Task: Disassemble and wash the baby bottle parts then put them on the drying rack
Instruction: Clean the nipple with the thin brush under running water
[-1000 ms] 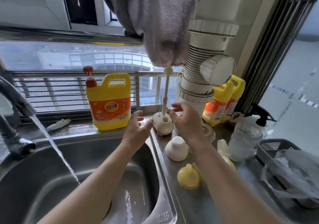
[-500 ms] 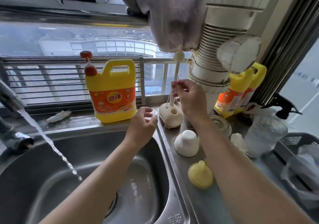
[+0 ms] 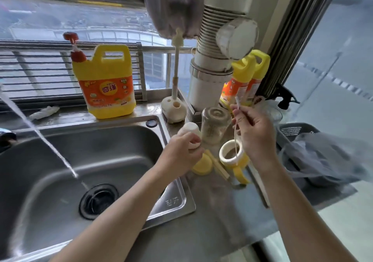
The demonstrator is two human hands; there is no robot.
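My right hand (image 3: 254, 133) pinches a thin white straw brush (image 3: 235, 138) that hangs down in front of the cream bottle ring (image 3: 224, 154) with yellow handles. My left hand (image 3: 179, 152) closes on the white cap (image 3: 189, 132) on the counter beside the sink. The clear glass bottle (image 3: 215, 124) stands upside down just behind the cap. A yellow nipple piece (image 3: 203, 165) lies partly hidden under my left hand. The cream brush holder (image 3: 173, 110) at the sink's back corner keeps one tall brush (image 3: 176, 67) upright.
Water runs from the left tap into the steel sink (image 3: 84, 173). A big yellow detergent jug (image 3: 107, 84) stands on the sill, two smaller ones (image 3: 242, 80) by the white pipe (image 3: 214, 63). A grey basket (image 3: 298, 132) with a plastic bag sits at right.
My right hand pulled the thin brush out of the holder and carried it right and down over the ring. My left hand moved from the holder to the white cap.
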